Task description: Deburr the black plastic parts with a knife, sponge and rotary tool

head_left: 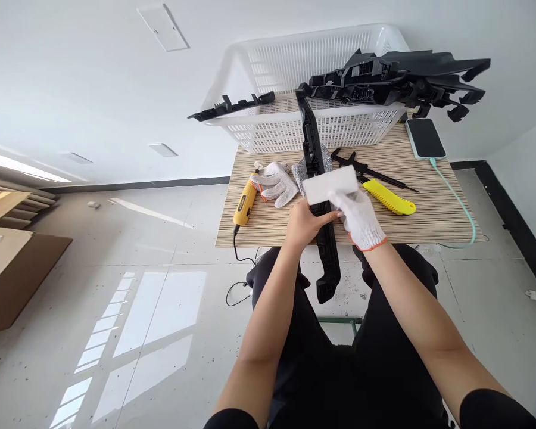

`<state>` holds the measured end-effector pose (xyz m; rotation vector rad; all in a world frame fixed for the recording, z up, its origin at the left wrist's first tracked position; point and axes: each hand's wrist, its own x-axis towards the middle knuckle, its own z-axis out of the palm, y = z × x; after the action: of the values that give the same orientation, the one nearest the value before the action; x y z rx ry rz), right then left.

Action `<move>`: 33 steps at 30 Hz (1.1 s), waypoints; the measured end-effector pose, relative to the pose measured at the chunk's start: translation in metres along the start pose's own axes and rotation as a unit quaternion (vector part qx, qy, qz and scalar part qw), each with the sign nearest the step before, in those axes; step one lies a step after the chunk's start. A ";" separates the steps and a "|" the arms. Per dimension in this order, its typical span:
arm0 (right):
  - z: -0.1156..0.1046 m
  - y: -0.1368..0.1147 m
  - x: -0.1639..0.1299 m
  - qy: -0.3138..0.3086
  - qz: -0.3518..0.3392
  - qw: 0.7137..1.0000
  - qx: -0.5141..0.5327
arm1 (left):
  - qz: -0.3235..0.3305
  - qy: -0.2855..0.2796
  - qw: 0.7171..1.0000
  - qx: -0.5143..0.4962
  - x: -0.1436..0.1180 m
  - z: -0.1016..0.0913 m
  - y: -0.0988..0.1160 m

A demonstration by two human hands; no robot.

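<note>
Long black plastic strip [327, 245] is grasped by the bare left grip [307, 223] at the striped desk's [435, 223] edge; white rectangular block [330, 184] is pinched by the white-gloved right grip [358, 217]. Strip judged unfinished.

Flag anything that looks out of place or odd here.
Mildly odd: the right hand is gloved while the left hand is bare, with a similar white glove lying on the table. Black parts jut past the right rim of the basket. Nothing visibly spilled.

We're looking forward and down from the wearer's head, lap [335, 378] close at five o'clock, wall [196, 71] beyond at twelve.
</note>
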<state>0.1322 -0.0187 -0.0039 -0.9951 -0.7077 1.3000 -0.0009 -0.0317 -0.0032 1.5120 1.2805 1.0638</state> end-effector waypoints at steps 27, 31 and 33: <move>-0.011 -0.003 0.005 -0.037 -0.038 0.996 -0.068 | 0.025 -0.090 0.991 -0.092 0.001 -0.007 -0.004; -0.008 -0.002 0.003 0.004 -0.046 0.997 -0.056 | 0.002 -0.097 0.990 -0.099 0.000 -0.007 -0.002; -0.005 -0.003 0.002 0.016 -0.054 0.997 -0.052 | -0.003 -0.096 0.991 -0.093 0.000 -0.007 -0.002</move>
<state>0.1389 -0.0173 -0.0034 -1.0448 -0.8007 1.1596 -0.0080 -0.0307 -0.0029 1.4303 1.0226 0.9794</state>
